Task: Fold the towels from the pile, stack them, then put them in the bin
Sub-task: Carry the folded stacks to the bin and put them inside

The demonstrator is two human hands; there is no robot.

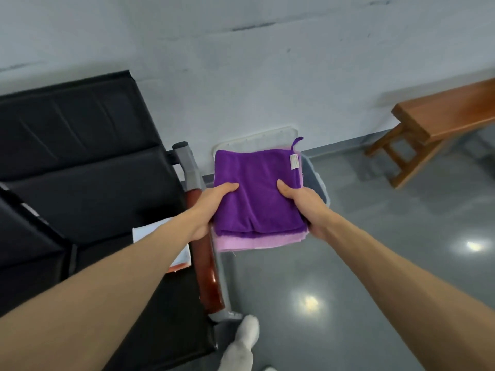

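We carry the folded stack level between both hands, likely so it goes into the bin square. Our left hand (214,207) grips its left edge, thumb on top and fingers hidden beneath; our right hand (302,207) grips the right edge likewise. Between them the purple towel (257,194) lies uppermost, with a pink towel (249,242) under it. The bin (317,180) sits open below and just beyond our hands.

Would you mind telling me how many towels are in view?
2 visible: a dark purple towel on top, a lilac towel directly beneath it, both held between the left hand and right hand. More may be hidden.
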